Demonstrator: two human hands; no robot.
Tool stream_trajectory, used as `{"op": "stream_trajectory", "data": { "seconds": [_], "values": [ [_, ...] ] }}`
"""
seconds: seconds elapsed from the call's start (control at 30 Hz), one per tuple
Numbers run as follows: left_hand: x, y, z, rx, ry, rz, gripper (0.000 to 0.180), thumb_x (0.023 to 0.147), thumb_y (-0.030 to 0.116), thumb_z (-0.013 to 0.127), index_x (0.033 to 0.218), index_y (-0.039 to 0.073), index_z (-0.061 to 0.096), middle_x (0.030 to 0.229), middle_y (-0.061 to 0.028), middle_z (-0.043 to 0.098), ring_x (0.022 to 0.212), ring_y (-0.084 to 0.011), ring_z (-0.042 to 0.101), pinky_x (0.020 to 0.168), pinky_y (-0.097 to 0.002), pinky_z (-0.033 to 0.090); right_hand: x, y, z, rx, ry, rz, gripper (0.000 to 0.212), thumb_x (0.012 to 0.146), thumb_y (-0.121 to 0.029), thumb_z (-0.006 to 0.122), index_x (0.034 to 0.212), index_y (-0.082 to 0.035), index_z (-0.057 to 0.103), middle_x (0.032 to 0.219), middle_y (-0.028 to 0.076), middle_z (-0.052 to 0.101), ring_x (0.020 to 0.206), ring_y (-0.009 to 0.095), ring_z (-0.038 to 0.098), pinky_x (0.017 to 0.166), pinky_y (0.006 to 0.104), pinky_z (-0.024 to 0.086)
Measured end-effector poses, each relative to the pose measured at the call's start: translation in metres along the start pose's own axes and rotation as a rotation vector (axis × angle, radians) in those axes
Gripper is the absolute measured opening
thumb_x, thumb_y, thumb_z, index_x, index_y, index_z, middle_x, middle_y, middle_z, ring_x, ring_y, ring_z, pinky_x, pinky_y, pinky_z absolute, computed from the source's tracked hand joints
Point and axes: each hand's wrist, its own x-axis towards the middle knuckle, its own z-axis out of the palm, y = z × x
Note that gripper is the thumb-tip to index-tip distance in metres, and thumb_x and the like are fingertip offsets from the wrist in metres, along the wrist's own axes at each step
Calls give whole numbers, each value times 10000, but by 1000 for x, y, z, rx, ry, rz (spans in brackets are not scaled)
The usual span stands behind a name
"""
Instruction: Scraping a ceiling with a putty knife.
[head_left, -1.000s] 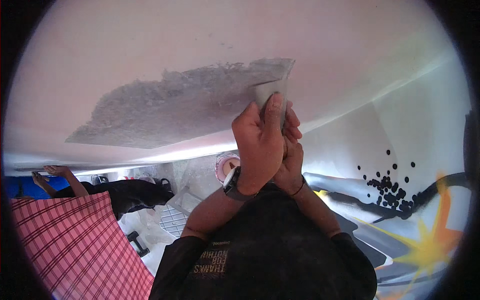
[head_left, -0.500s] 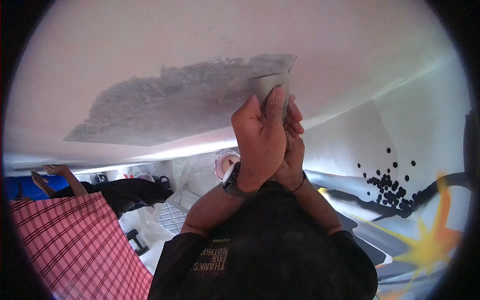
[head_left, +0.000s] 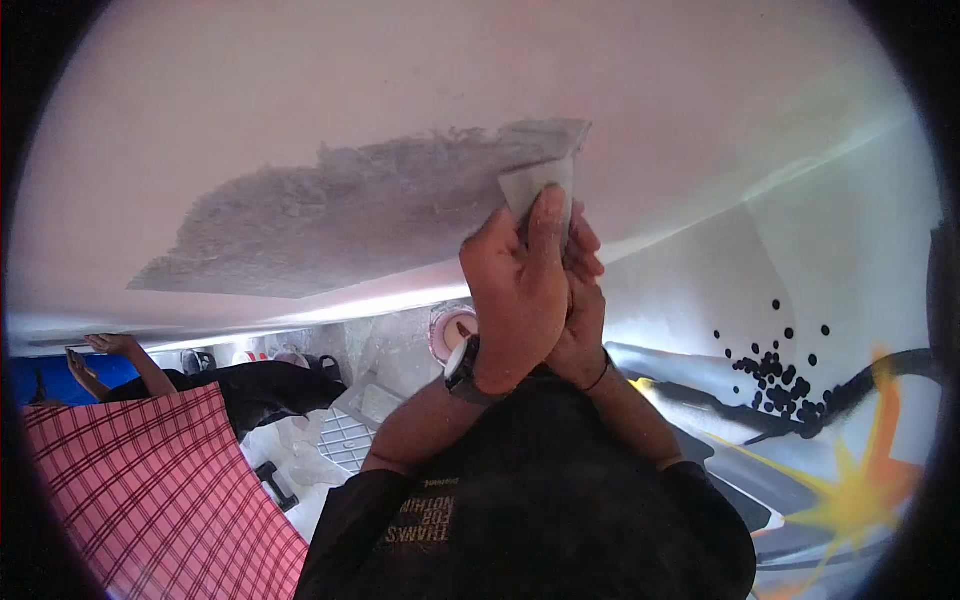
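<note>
My left hand (head_left: 515, 300), with a watch (head_left: 462, 365) at its wrist, is closed around a putty knife, its thumb laid along the pale, flared blade (head_left: 540, 182). My right hand (head_left: 582, 310) is pressed close behind it, fingers curled around the same tool; its handle is hidden by both hands. The blade is at the right end of a rough grey coated patch (head_left: 320, 215) on the pale pinkish wall (head_left: 400, 70). From this view I cannot tell whether the blade's edge touches the wall.
Below the wall stands a pink bucket (head_left: 448, 330), near a grey grid-topped object (head_left: 345, 435). At left is another person in dark clothes (head_left: 280, 390), with hands (head_left: 115, 345) raised at the wall. Pink checked cloth (head_left: 160, 470) fills the lower left. A painted wall (head_left: 840, 480) stands right.
Both hands have come slightly down and nearer to me with the putty knife. Its blade has tilted, so more of its pale face shows.
</note>
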Motion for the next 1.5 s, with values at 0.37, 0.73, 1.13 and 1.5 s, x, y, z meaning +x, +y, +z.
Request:
{"op": "stream_trajectory", "data": {
  "seconds": [0.37,0.73,1.13,1.5],
  "values": [
    [11,2,-19,90,-32,57,246,981,147,543,862,-58,608,723,-123,674,597,-143,655,531,-259,537,3,5,12,92,-16,49,127,880,-102,541,859,23,547,533,54,512,502,80,464,470,277,380],
    [18,9,-29,178,-68,101,237,970,155,565,833,-34,608,708,-119,689,597,-145,673,519,-250,539,8,8,20,89,6,53,118,847,-87,566,829,26,535,528,81,542,477,103,512,458,294,397],
    [18,24,-33,181,-49,125,240,965,148,575,809,-34,598,699,-139,686,604,-152,683,521,-268,550,11,5,33,67,-8,-84,191,878,-154,590,858,28,539,539,94,536,513,79,519,459,290,391],
    [21,32,-32,151,-51,119,229,964,133,572,825,-44,610,691,-117,680,605,-144,674,531,-254,546,15,-14,31,56,-8,-32,116,843,-85,560,857,28,543,532,96,539,485,110,526,456,302,390]
  ]
}}
